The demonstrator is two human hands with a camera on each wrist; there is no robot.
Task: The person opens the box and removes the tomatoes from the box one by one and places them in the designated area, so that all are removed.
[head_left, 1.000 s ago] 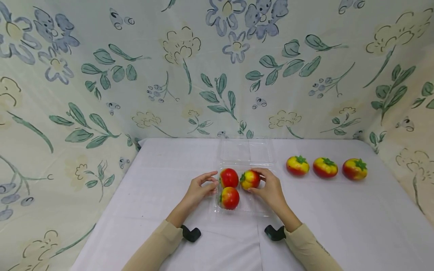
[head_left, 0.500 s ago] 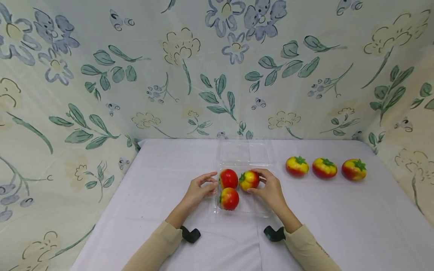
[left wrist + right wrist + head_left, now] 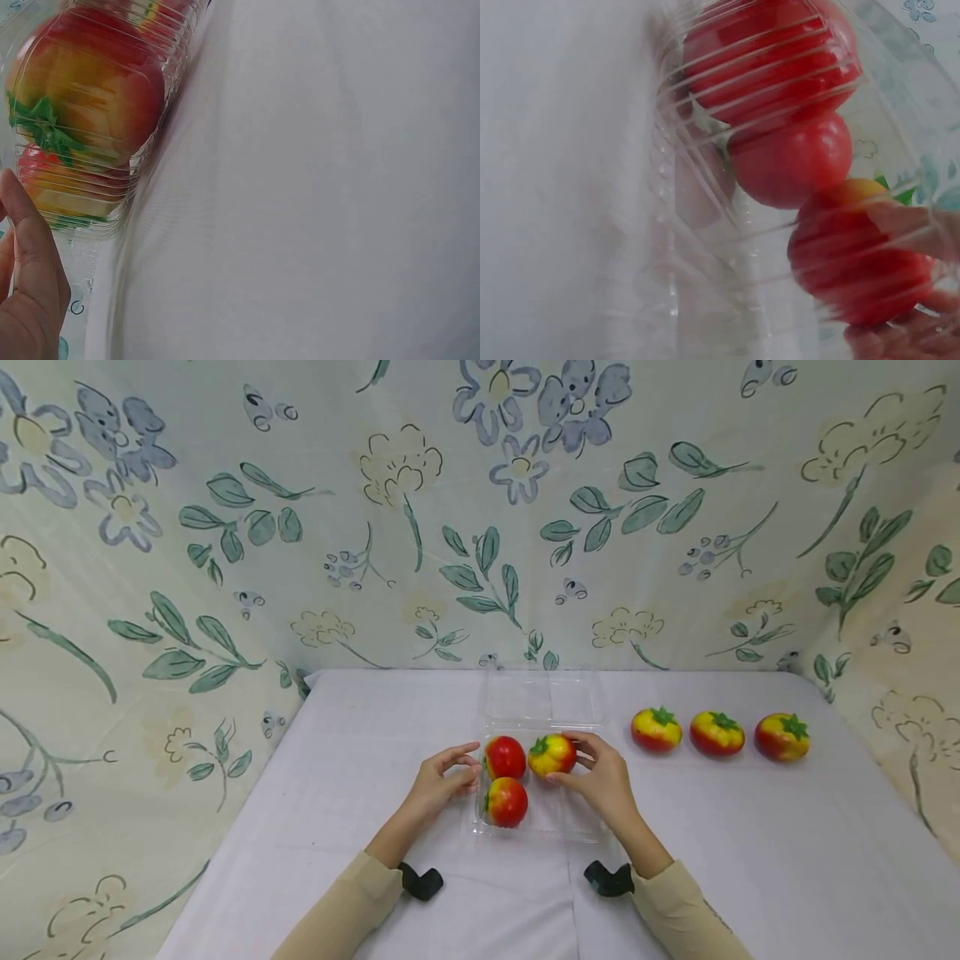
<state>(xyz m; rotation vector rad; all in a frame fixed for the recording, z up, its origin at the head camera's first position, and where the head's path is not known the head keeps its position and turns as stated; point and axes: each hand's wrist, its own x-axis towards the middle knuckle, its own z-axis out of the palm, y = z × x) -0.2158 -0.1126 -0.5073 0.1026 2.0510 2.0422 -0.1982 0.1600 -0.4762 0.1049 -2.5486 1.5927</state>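
Note:
In the head view my right hand [image 3: 603,774] holds a red-and-yellow tomato [image 3: 547,755] between thumb and fingers, its green top turned to the left. This tomato is in the back right part of a clear plastic clamshell box [image 3: 536,837]. Two more tomatoes, a rear one [image 3: 506,757] and a front one [image 3: 507,802], sit along the box's left side. My left hand [image 3: 442,782] is at the box's left wall, fingers loosely bent; whether it touches the wall is unclear. In the right wrist view, the held tomato [image 3: 855,262] shows through the clear wall.
Three similar tomatoes, a left one [image 3: 656,730], a middle one [image 3: 717,733] and a right one [image 3: 782,737], stand in a row at the back right of the white-covered table [image 3: 360,718]. The box's clear lid [image 3: 540,697] lies open towards the floral curtain [image 3: 420,527].
My right hand has turned the held tomato slightly, and more of its yellow side shows. The left hand and the other tomatoes keep their places; the view has shifted slightly.

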